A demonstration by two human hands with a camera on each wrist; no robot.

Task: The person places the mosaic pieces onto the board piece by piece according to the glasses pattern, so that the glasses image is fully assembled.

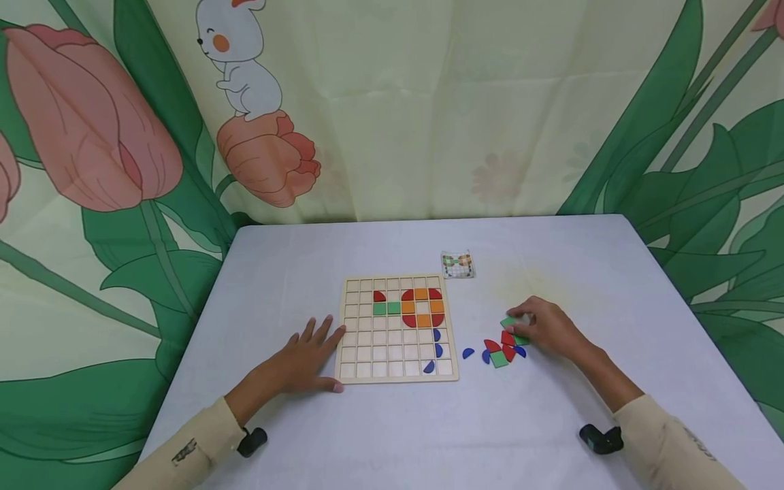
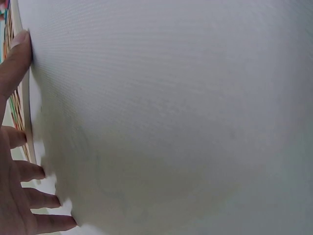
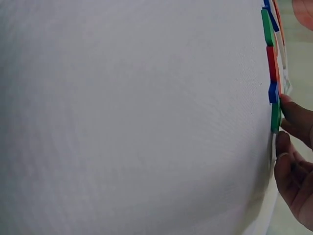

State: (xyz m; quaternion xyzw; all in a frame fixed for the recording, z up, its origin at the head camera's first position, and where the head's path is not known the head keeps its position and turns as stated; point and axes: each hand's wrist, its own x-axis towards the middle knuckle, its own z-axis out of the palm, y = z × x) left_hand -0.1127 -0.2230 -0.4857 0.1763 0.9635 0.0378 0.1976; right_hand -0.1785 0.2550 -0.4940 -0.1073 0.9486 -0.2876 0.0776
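Observation:
A wooden grid board (image 1: 360, 354) holds red quarter-circle, orange square and green square tiles, with blue half-circle tiles (image 1: 429, 367) lying at its lower right. My left hand (image 1: 309, 361) lies with fingers spread at the board's left edge, thumb by the near corner. To the right of the board, my right hand (image 1: 548, 329) pinches a green square tile (image 1: 507, 322) between thumb and fingers, over a loose pile. That pile has red tiles (image 1: 492, 346), another green square tile (image 1: 499, 359) and blue half-circles. In the right wrist view, the fingers (image 3: 293, 115) are beside the tiles' edges.
A small pattern card (image 1: 458, 265) lies beyond the board's far right corner. One blue half-circle (image 1: 468, 353) sits between board and pile. The white-covered table (image 1: 294, 252) meets a printed curtain (image 1: 398, 136) at its far edge.

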